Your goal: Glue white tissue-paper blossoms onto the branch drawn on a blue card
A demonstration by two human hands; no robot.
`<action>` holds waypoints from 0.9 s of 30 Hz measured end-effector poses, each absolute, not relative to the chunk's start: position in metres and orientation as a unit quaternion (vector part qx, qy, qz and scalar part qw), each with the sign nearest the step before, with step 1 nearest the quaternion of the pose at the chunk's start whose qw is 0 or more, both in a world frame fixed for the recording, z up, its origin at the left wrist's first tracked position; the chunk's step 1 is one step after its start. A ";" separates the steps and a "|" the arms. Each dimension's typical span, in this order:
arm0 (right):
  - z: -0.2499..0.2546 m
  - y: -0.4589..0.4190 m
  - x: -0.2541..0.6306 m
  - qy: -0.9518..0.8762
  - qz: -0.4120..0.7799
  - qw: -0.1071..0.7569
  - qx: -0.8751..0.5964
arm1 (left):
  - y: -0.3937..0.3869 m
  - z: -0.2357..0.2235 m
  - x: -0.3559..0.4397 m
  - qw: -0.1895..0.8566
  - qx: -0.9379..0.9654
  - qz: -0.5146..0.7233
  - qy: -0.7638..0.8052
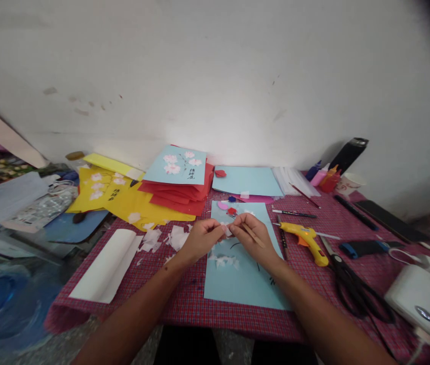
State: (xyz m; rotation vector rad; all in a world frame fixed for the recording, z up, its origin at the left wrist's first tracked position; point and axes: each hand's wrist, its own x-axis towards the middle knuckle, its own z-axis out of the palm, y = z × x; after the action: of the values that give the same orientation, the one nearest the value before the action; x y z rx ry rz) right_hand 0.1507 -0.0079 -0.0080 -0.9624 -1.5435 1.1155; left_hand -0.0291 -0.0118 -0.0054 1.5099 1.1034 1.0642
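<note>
Over a light blue sheet my left hand and my right hand meet, fingertips pinched on a small white paper piece. A thin wooden stick also lies in my right hand, slanting out between the fingers. White paper petals and dark painted strokes show on the sheet; my hands cover part of it. Just beyond the fingers are a red paint blob and a pink disc. Torn white scraps lie left of my left hand.
A yellow glue gun, black scissors and a white box with a cable occupy the right. Folded white paper lies left. Behind are a flower card on red sheets, yellow sheets, paint bottles and a black flask.
</note>
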 end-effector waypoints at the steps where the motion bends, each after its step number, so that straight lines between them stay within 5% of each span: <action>1: -0.007 -0.008 0.151 -0.637 0.454 0.481 -0.395 | -0.012 -0.006 -0.029 0.467 0.623 0.432 0.455; 27: -0.003 -0.012 0.149 -0.639 0.407 0.506 -0.412 | -0.013 -0.008 -0.026 0.422 0.635 0.484 0.429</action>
State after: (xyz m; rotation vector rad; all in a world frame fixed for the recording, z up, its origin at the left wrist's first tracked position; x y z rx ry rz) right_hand 0.1490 -0.0117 -0.0035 -0.9938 -1.5415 0.9830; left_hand -0.0261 -0.0130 -0.0084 1.5915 1.0748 1.2124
